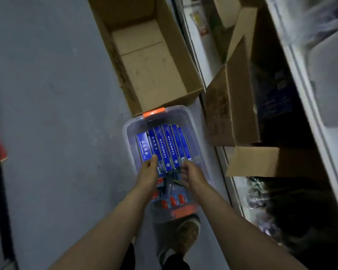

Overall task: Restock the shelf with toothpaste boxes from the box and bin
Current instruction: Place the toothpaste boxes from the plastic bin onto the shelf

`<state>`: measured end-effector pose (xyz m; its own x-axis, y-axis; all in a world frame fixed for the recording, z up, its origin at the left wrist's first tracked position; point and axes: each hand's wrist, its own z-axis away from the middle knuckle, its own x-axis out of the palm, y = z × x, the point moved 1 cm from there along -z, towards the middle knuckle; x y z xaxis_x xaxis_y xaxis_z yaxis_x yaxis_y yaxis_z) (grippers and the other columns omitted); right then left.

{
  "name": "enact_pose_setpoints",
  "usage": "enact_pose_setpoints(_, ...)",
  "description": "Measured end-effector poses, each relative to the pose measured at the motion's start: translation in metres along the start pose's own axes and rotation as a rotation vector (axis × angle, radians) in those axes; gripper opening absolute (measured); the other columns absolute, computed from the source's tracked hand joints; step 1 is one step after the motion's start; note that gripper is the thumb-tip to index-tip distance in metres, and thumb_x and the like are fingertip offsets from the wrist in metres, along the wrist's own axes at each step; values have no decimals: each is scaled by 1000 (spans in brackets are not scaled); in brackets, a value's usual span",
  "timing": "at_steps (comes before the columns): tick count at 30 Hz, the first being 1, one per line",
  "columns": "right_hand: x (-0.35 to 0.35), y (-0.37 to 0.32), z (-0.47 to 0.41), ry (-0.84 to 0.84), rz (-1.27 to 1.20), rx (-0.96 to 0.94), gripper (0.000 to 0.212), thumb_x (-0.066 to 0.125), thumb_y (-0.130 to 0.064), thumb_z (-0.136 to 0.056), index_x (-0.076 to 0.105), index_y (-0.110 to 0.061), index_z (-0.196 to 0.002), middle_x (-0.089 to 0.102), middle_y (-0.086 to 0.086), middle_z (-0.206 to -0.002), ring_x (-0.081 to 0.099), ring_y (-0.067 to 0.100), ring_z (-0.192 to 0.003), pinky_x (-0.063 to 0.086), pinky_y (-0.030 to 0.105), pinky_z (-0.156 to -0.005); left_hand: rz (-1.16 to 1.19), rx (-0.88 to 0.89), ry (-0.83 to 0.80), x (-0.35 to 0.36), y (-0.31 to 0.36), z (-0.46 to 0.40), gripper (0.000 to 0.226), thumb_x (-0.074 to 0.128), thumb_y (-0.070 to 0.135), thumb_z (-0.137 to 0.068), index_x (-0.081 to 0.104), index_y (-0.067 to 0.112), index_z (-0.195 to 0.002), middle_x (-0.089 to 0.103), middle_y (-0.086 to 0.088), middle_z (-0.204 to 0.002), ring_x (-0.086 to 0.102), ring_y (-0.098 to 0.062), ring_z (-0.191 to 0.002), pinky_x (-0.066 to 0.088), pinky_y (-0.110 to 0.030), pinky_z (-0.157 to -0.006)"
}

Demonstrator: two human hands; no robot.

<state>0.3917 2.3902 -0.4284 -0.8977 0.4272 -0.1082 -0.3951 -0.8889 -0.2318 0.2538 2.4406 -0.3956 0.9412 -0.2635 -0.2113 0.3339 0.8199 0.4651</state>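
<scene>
A clear plastic bin [191, 125] with orange latches stands on the grey floor below me. Several blue toothpaste boxes [164, 143] stand on edge inside it, packed side by side. My left hand [147, 170] grips the left side of this bunch at its near end. On the right side of the same bunch, my right hand [190, 172] holds it, fingers curled around the ends. More packs with red marks [172, 201] lie in the bin's near end, between my forearms. An open cardboard box [144, 55] sits beyond the bin, its inside bare.
A white shelf unit [297, 75] runs along the right, with cardboard boxes [234, 106] and dark goods on its lower levels, flaps sticking out into the aisle. My shoe [185, 234] is right behind the bin. Grey floor [57, 114] spreads to the left.
</scene>
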Motion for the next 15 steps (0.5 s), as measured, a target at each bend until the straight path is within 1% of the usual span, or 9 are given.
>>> enact_pose_setpoints(2, 12, 3, -33, 48, 13, -2, 37, 55, -45, -96, 62, -18, -121, 62, 6, -130, 59, 28, -120, 51, 42, -94, -25, -36, -15, 8, -10, -33, 55, 35, 53, -104, 56, 14, -136, 57, -3, -128, 55, -24, -120, 41, -43, -108)
enact_pose_setpoints(3, 16, 8, -57, 69, 27, -32, 50, 55, -50, -93, 62, -17, -129, 59, 4, -135, 56, 27, -125, 48, 42, -100, -34, -59, -34, 13, -14, -47, 58, 34, 55, -103, 53, 15, -140, 56, -4, -133, 53, -26, -125, 40, -43, -109)
enact_pose_setpoints(5, 23, 18, -100, 83, 31, -84, 79, 53, -67, -74, 61, -15, -134, 60, 3, -138, 56, 28, -125, 44, 45, -107, -26, -79, -43, 23, -27, -77, 64, 32, 62, -101, 52, 17, -142, 55, -5, -141, 52, -27, -129, 39, -45, -110)
enact_pose_setpoints(6, 27, 18, -110, 95, 27, -108, 85, 50, -68, -67, 63, -15, -131, 64, 6, -133, 60, 29, -120, 46, 48, -106, -21, -90, -46, 27, -32, -91, 69, 32, 68, -97, 53, 19, -141, 56, -5, -141, 53, -28, -128, 39, -47, -111)
enact_pose_setpoints(9, 34, 17, -117, 124, 55, -183, 64, 44, -53, -72, 71, -8, -108, 74, 13, -100, 69, 36, -97, 54, 53, -92, -14, -108, -45, 38, -41, -116, 92, 29, 85, -77, 54, 21, -139, 58, -4, -141, 56, -28, -125, 42, -49, -110)
enact_pose_setpoints(10, 37, 16, -114, 149, 78, -208, 59, 44, -52, -74, 71, -8, -102, 74, 13, -94, 69, 36, -92, 55, 53, -89, -22, -106, -51, 39, -42, -119, 89, 29, 82, -82, 51, 21, -142, 55, -2, -144, 54, -28, -128, 40, -49, -111)
enact_pose_setpoints(12, 40, 18, -111, 218, 150, -227, 47, 44, -49, -84, 70, -13, -98, 72, 6, -95, 67, 29, -92, 53, 46, -89, -42, -116, -57, 42, -47, -125, 78, 28, 73, -93, 46, 20, -147, 50, -1, -147, 49, -29, -133, 38, -48, -112)
enact_pose_setpoints(13, 41, 20, -108, 264, 194, -238, 42, 43, -45, -89, 69, -14, -99, 70, 5, -99, 65, 28, -95, 51, 43, -89, -36, -128, -59, 44, -49, -126, 86, 27, 80, -87, 46, 21, -146, 51, -2, -147, 50, -30, -132, 39, -50, -111)
enact_pose_setpoints(15, 41, 26, -107, 363, 275, -252, 42, 39, -42, -93, 68, -12, -102, 67, 8, -107, 60, 30, -101, 47, 40, -87, 10, -151, -49, 47, -57, -130, 106, 26, 93, -62, 51, 26, -141, 56, -4, -142, 55, -30, -127, 44, -53, -107)
